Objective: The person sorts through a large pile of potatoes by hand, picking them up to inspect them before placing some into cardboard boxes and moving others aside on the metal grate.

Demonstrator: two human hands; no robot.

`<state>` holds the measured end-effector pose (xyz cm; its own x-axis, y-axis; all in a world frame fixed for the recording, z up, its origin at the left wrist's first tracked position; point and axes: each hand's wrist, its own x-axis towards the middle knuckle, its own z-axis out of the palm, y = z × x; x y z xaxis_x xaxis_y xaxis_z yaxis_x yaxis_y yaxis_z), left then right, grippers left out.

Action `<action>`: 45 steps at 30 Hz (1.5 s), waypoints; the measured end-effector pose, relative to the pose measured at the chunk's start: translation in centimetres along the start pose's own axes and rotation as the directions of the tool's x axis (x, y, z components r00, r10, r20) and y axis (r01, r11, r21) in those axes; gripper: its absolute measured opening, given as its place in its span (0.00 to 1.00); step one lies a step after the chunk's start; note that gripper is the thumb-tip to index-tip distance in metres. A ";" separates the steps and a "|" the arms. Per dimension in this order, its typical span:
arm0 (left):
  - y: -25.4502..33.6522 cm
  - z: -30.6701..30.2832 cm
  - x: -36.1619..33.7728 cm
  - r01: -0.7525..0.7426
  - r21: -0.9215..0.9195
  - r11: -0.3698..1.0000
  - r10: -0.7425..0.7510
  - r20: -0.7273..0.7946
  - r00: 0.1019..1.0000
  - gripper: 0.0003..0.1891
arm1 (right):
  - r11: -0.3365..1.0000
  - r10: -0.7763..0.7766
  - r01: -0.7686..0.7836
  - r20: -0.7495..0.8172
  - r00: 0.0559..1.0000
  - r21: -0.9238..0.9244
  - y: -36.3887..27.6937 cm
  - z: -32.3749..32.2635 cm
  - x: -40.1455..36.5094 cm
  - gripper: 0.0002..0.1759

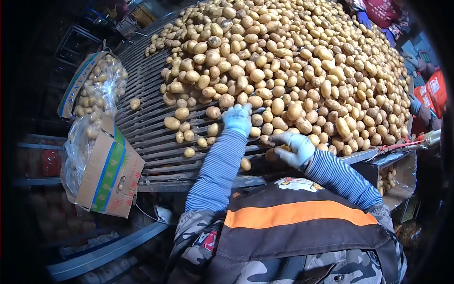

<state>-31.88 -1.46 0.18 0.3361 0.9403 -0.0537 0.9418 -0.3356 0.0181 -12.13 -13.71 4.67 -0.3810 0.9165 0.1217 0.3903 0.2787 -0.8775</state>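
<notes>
Both my hands wear light blue gloves and reach over a large heap of potatoes (283,75) on a slatted metal table (146,120). My left hand (237,119) lies on the near edge of the heap, fingers pointing away and slightly apart, against a potato (255,101). No potato shows in its grasp. My right hand (295,147) is closer to the table's front rim, its fingers and thumb stretched leftward and apart. Beside its fingertips is a brownish potato (271,155), partly hidden; I see no firm hold on it.
On the left, two cardboard boxes (109,173) hold plastic-lined potatoes. A box (399,177) with potatoes sits below the table at right. Loose potatoes (171,123) lie on the slats. Co-workers' gloved hands (363,20) and sleeves are at the far right edge.
</notes>
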 end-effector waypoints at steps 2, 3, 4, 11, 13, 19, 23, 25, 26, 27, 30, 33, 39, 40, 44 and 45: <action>-0.5 0.0 0.4 0.008 -0.062 0.998 -0.007 0.007 1.000 0.19 | 0.815 0.292 -0.237 -0.021 0.956 0.529 1.5 0.8 0.1 0.24; -1.2 0.8 0.3 -0.035 -0.120 0.992 0.028 -0.062 0.998 0.19 | 0.612 0.378 -0.224 -0.031 0.925 0.758 2.7 1.1 0.0 0.24; -1.2 0.2 -0.3 -0.040 -0.234 0.971 0.027 -0.057 0.998 0.20 | 0.535 0.401 -0.229 -0.006 0.916 0.813 4.4 0.9 -0.1 0.26; 1.6 -2.0 0.2 -0.352 -0.401 0.845 0.315 -0.157 0.936 0.22 | -0.083 0.666 -0.320 0.291 0.687 0.944 2.3 -2.0 -0.1 0.30; 2.0 -1.3 2.0 -0.295 -0.200 0.934 0.317 0.090 0.944 0.24 | -0.176 0.668 -0.278 0.322 0.671 0.944 3.4 -1.9 -0.7 0.24; 3.1 -3.2 5.7 -0.457 -0.144 0.878 0.479 0.306 0.823 0.26 | 0.295 0.513 -0.235 0.053 0.857 0.926 5.9 -3.5 0.6 0.18; 3.4 -4.0 6.1 -0.402 -0.199 0.894 0.448 0.368 0.815 0.25 | 0.992 -0.054 0.011 -0.334 0.941 -0.128 8.6 -9.9 4.4 0.16; 3.3 -3.7 6.4 -0.400 -0.206 0.893 0.450 0.374 0.811 0.25 | 0.747 0.134 -0.214 -0.173 0.976 -0.630 5.5 -12.5 7.5 0.14; 3.2 -3.6 6.1 -0.381 -0.210 0.900 0.434 0.359 0.826 0.23 | 0.696 0.126 -0.153 -0.091 0.988 -0.701 6.4 -12.7 8.6 0.13; 3.1 -3.2 6.5 -0.351 -0.191 0.917 0.399 0.467 0.789 0.21 | 0.643 0.127 -0.090 -0.011 0.992 -0.761 7.8 -12.7 9.9 0.13; 1.1 -1.6 4.8 -0.615 -0.063 0.786 0.606 0.277 0.746 0.23 | 0.452 0.332 0.010 0.179 0.926 -0.892 7.4 -11.7 12.4 0.13; 1.3 -3.5 4.6 -0.588 -0.061 0.807 0.567 0.364 0.739 0.29 | 0.478 0.377 0.007 0.213 0.901 -0.878 9.5 -9.0 13.9 0.12; 3.0 -5.0 5.2 -0.626 0.106 0.772 0.494 0.520 0.697 0.30 | 0.286 0.646 0.027 0.214 0.733 -0.958 8.4 -7.4 16.0 0.16; 3.4 -5.2 5.2 -0.586 0.088 0.806 0.451 0.550 0.703 0.29 | 0.311 0.657 0.072 0.269 0.704 -0.948 7.3 -8.4 15.8 0.15; 3.2 -5.4 5.9 -0.630 0.063 0.774 0.489 0.572 0.658 0.35 | 0.240 0.701 0.040 0.202 0.684 -0.970 7.6 -9.0 16.1 0.15; 3.4 -5.6 6.2 -0.619 0.034 0.785 0.490 0.577 0.653 0.34 | 0.240 0.725 0.066 0.223 0.652 -0.969 7.4 -9.0 16.6 0.16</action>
<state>-26.59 3.59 5.50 0.6803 0.4172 -0.6027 0.5314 -0.8470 0.0135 -8.02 6.13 4.38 -0.1526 0.7353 -0.6603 0.8804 0.4047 0.2472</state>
